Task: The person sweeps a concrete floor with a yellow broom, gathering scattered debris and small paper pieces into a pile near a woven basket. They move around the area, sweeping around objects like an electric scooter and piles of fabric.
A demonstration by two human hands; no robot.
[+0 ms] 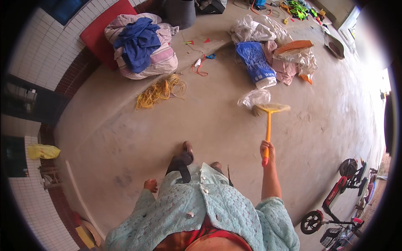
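Observation:
My right hand [269, 149] is wrapped round the yellow handle of a short broom [268, 125], near its red end. The broom reaches away from me, and its pale bristle head is smeared by motion over the floor. Just beyond the bristles lies a crumpled clear plastic sheet [254, 98]. My left hand [150, 185] hangs low at my left side, fingers curled in, with nothing visible in it. A tangle of yellow twine [158, 93] lies on the floor ahead to the left.
Far right sits a pile of sacks and plastic, including a blue bag [254, 60]. A cloth bundle [163, 62] with blue clothing [138, 44] leans by a red board [98, 31]. A dustpan [333, 45] lies farther right. A red scooter [333, 194] stands near right.

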